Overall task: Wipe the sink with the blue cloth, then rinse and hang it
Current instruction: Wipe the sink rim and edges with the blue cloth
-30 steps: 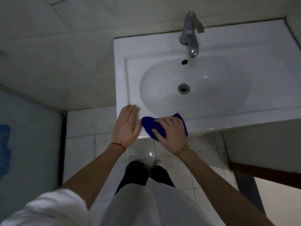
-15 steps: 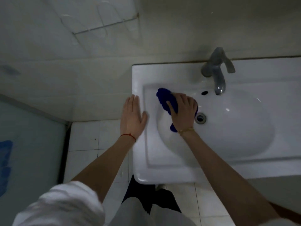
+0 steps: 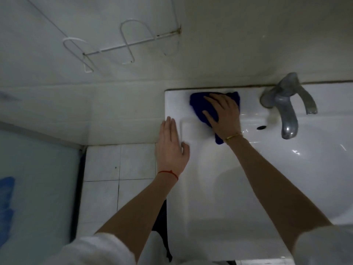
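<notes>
In the head view, a white ceramic sink (image 3: 219, 188) is seen from above, set against a pale tiled wall (image 3: 229, 35). The blue cloth (image 3: 200, 106) is spread on the flat back left corner of the sink's rim, close to the wall, with one end trailing down toward the basin beneath the wrist. It is pressed flat by the right hand (image 3: 223, 115), whose fingers are laid out straight and spread over the cloth; nothing is gripped or pinched. A thin gold bracelet (image 3: 233, 136) is worn at that wrist. The left hand (image 3: 172, 148) is rested flat on the sink's left edge, fingers straight and close together, thumb toward the basin, holding nothing. A red thread (image 3: 169, 173) is worn at its wrist. The two hands are kept apart, the left just beside the cloth's lower end but not touching it.

A grey metal tap (image 3: 286, 108) is mounted at the back of the sink, to the right of the cloth, its spout pointed over the basin. A small dark overflow hole (image 3: 261, 127) is seen just left of the spout. A white wire rack (image 3: 122, 46) with looped hooks is fixed on the wall above and left of the sink. The white tiled floor (image 3: 114, 169) is visible on the left. White sleeves show at the bottom corners. No brand, label or legible writing can be made out on any surface.
</notes>
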